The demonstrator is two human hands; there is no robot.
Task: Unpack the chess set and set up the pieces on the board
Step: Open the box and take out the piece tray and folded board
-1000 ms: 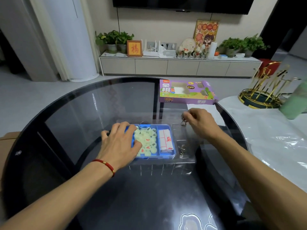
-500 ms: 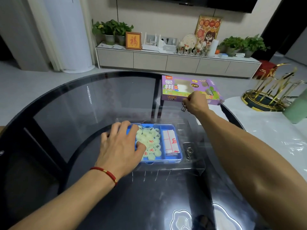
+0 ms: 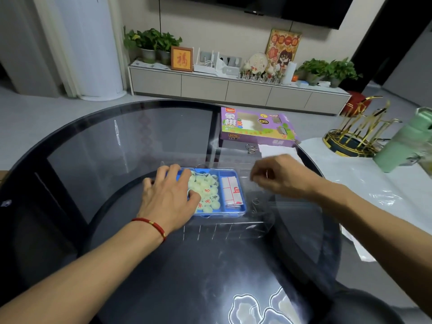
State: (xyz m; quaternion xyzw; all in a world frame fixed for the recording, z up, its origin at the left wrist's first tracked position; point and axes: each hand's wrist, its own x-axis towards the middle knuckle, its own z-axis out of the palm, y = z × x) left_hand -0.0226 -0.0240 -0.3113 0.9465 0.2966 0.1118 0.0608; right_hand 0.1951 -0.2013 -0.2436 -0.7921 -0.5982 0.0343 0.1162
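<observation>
Your left hand point(image 3: 168, 195) lies flat over the left end of the blue plastic tray point(image 3: 233, 206) in the middle of the frame, fingers straight and spread, thumb tip touching the pile of pieces point(image 3: 207, 191). They're small round pale-green discs, kind of glossy, some with red characters and some with dark ones, and your palm hides part of the pile. The tray's right compartment holds a folded white sheet with red lines point(image 3: 231, 190), probably the board, though it's only partly readable.

Your right hand point(image 3: 278, 177) hovers just right of the tray, over a clear plastic lid or shell point(image 3: 257, 220) that's really hard to make out against the dark glass table point(image 3: 93, 148). That hand is motion-blurred, fingers curled loosely down; can't tell if they're pinching anything.

The purple cardboard box point(image 3: 257, 129) with a cut-out window sits at the table's far edge, above the tray. Small wire loops point(image 3: 251, 148) lie just in front of it.
</observation>
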